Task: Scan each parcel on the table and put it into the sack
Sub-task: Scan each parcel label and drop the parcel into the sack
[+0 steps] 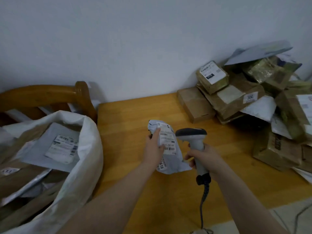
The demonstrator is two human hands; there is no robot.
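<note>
Head view, left hand gripping grey parcel, right hand gripping scanner, tabletop showing between sack and parcel pile

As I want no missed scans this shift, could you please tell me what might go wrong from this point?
The left hand covers part of the creased label on the grey mailer, so the scanner in the right hand may misread it. The sack already looks full near its mouth, so the mailer could slide back out. The scanner's cable hangs over the table edge and might snag.
</note>
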